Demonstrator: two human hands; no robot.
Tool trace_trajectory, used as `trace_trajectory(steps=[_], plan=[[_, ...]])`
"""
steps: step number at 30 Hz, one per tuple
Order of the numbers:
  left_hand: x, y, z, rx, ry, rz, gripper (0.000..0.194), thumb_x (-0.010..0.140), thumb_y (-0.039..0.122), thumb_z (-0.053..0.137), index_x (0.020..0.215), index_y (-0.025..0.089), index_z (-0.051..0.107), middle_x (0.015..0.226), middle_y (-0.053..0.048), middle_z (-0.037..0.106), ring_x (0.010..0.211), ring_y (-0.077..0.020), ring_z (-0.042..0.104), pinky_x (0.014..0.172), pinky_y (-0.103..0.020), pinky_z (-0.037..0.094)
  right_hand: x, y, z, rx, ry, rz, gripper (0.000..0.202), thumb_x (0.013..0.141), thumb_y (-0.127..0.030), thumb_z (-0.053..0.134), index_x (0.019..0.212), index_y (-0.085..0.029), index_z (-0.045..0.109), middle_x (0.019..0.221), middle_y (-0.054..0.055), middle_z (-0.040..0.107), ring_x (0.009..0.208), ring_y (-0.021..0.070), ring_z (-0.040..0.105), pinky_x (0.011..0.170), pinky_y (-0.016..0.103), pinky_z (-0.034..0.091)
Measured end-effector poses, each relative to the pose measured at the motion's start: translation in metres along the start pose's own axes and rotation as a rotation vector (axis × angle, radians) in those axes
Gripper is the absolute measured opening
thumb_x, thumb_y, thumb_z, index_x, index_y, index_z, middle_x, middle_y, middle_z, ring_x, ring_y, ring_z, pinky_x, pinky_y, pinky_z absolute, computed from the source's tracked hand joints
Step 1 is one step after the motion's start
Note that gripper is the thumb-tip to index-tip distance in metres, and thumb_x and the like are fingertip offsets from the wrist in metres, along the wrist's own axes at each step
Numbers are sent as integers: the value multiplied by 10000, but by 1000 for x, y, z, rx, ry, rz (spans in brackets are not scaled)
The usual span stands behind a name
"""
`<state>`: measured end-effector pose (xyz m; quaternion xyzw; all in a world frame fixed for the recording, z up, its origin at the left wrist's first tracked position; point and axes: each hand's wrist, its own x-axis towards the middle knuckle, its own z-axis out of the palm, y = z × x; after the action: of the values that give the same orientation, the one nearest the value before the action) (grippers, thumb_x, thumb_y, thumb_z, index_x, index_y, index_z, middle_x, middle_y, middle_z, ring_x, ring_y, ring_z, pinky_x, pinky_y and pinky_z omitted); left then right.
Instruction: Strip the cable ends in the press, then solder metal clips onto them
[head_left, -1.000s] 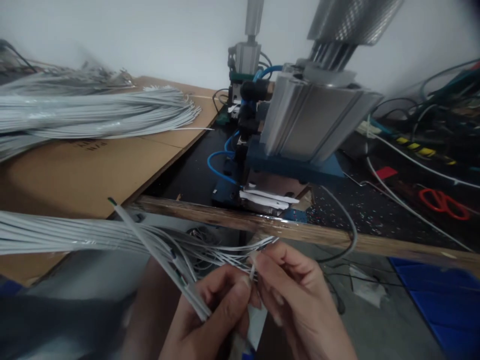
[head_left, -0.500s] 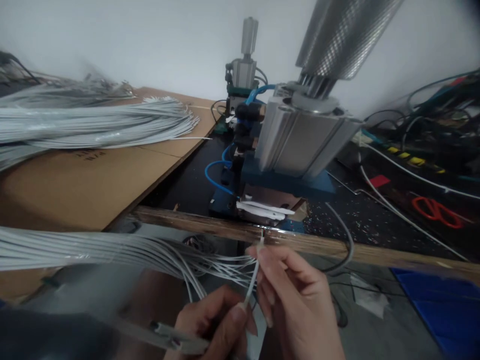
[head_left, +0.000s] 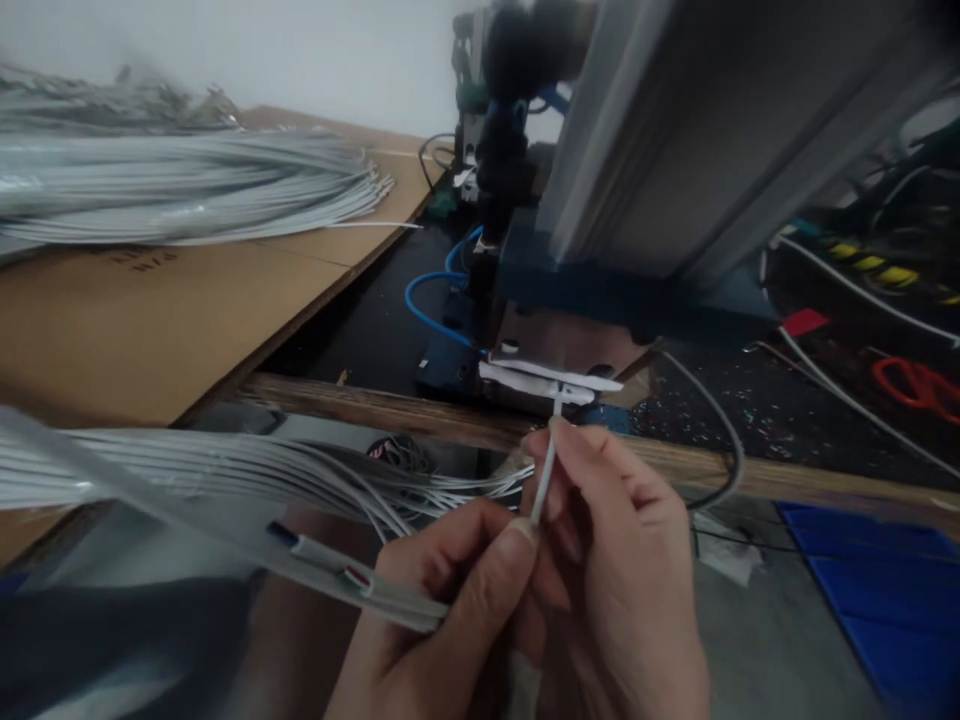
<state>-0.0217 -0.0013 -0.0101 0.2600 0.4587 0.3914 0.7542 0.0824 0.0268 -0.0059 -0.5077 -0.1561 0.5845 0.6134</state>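
Observation:
A thin grey cable point(head_left: 545, 478) runs upward between my two hands, its upper end at the white-edged slot point(head_left: 536, 383) of the bench press point(head_left: 645, 150). My right hand point(head_left: 615, 530) pinches the cable close below the slot. Lower down, my left hand point(head_left: 465, 600) pinches the same cable between thumb and fingers. A thicker grey sheath with coloured wires showing point(head_left: 330, 568) also passes into my left hand. Whether the cable tip is inside the slot is hidden.
Cable bundles lie on the cardboard point(head_left: 247, 300) at left and hang below the wooden bench edge point(head_left: 390, 408). Red scissors point(head_left: 919, 388) and loose cables are at right. A blue sheet point(head_left: 877, 600) is at lower right.
Both hands have moved up and slightly right with the cable, whose upper end has come from below the bench edge to the slot. The view has moved closer to the press.

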Motion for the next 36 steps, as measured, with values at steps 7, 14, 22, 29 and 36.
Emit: trace_trajectory(steps=[7, 14, 22, 29, 36], plan=[[8, 0, 5, -60, -45, 48, 405, 910, 485, 770, 651, 189, 672, 533, 48, 516, 468, -76, 340, 431, -222, 220, 12, 0, 3, 48, 16, -8, 240, 673, -329, 930, 661, -183, 739, 444, -94, 501, 339, 10, 374, 325, 119, 262], [14, 6, 10, -121, -61, 44, 320, 912, 378, 790, 661, 188, 730, 559, 41, 545, 523, -89, 417, 476, -185, 344, 12, 3, -4, -12, -14, -21, 238, 813, -410, 831, 723, -222, 716, 452, -107, 479, 285, 16, 341, 276, 129, 236], [12, 5, 8, -106, -54, 67, 346, 971, 314, 700, 649, 187, 703, 566, 42, 578, 548, -82, 468, 559, -179, 402, 14, 1, -5, 20, -56, -10, 200, 789, -359, 858, 690, -232, 739, 421, -101, 458, 273, 26, 364, 268, 106, 269], [13, 5, 10, -60, -37, 88, 379, 989, 289, 674, 623, 191, 676, 544, 53, 541, 503, -71, 403, 476, -183, 320, 14, 0, -3, 33, -53, -10, 192, 780, -355, 859, 686, -232, 747, 416, -99, 452, 273, 21, 348, 272, 98, 275], [10, 5, 10, -32, -27, 111, 381, 986, 295, 661, 617, 201, 665, 543, 56, 527, 486, -74, 385, 463, -195, 321, 15, 0, -4, 70, -55, 20, 184, 765, -328, 860, 667, -226, 743, 413, -102, 437, 269, 20, 321, 258, 106, 256]])
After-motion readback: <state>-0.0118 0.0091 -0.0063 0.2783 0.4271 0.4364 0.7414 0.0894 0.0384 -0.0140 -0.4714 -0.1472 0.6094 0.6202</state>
